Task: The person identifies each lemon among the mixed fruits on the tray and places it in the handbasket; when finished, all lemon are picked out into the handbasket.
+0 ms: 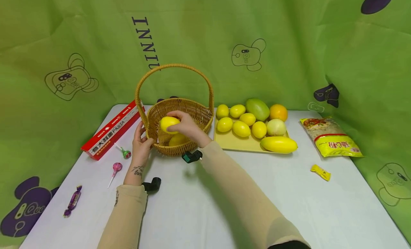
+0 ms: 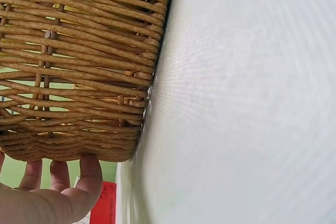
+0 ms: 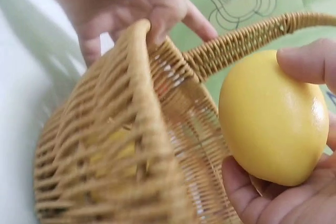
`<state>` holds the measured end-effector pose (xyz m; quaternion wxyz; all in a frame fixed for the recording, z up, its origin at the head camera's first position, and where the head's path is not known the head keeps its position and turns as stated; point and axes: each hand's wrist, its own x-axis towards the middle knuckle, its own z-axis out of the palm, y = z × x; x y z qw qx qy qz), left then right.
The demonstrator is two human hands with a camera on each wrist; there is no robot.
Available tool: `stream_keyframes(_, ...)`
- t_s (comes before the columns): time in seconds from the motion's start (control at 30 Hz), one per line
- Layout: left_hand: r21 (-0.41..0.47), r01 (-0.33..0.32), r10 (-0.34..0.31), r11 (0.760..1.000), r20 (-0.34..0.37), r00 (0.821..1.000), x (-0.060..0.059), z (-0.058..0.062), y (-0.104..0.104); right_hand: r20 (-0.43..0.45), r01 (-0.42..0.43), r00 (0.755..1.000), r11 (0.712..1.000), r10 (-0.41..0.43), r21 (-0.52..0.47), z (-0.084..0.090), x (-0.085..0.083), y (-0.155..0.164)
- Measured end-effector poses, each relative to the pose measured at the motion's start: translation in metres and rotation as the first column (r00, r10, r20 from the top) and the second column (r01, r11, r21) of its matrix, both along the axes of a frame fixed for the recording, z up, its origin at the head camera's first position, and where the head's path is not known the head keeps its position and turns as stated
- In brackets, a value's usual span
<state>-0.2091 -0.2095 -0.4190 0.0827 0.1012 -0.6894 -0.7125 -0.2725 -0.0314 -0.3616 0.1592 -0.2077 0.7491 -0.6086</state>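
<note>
A right hand (image 1: 188, 128) pinches a lemon (image 1: 168, 124) over a basket (image 1: 199, 115), whose rim the left hand (image 1: 140, 147) grips at eight o'clock, with yellow fruit (image 1: 177, 139) inside at six and a tray (image 1: 237, 145) outside at three.

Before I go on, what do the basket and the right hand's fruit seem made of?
Basket: wicker or plastic imitation, satiny brown; woven strands show. Fruit in the right hand: smooth, glossy yellow with a bright highlight; perhaps plastic, though real peel is possible.

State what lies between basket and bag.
A tray of fruit lies between the basket and the bag, seen in the head view.
</note>
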Motion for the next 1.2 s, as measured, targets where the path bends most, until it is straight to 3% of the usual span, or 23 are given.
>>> stream_keyframes(0.1,0.008,0.008,-0.008,1.000,0.010,1.000,0.004,0.007,0.002,-0.016,-0.008,1.000,1.000,0.008,-0.011,0.002,0.000,-0.006)
stream_keyframes(0.33,-0.001,0.017,-0.017,1.000,0.007,1.000,0.001,0.002,0.000,-0.042,0.004,0.999,0.999,-0.006,-0.052,0.007,0.000,0.004)
stream_keyframes(0.67,-0.005,0.012,-0.012,1.000,0.040,0.999,0.011,0.023,0.007,0.000,0.048,0.999,0.972,-0.049,-0.229,0.013,0.001,0.052)
stream_keyframes(0.83,0.000,0.012,-0.012,1.000,0.046,0.999,0.008,0.016,0.004,-0.031,0.058,0.997,0.938,-0.073,-0.341,0.017,0.004,0.090)
stream_keyframes(1.0,-0.003,0.003,-0.003,1.000,0.022,1.000,0.001,0.004,0.000,-0.038,0.078,0.994,0.904,-0.103,-0.421,0.007,-0.002,0.135)
stream_keyframes(1.2,-0.014,0.004,-0.004,1.000,0.004,1.000,0.000,-0.001,-0.001,-0.025,0.253,0.958,0.884,-0.285,-0.394,-0.017,-0.011,0.183)
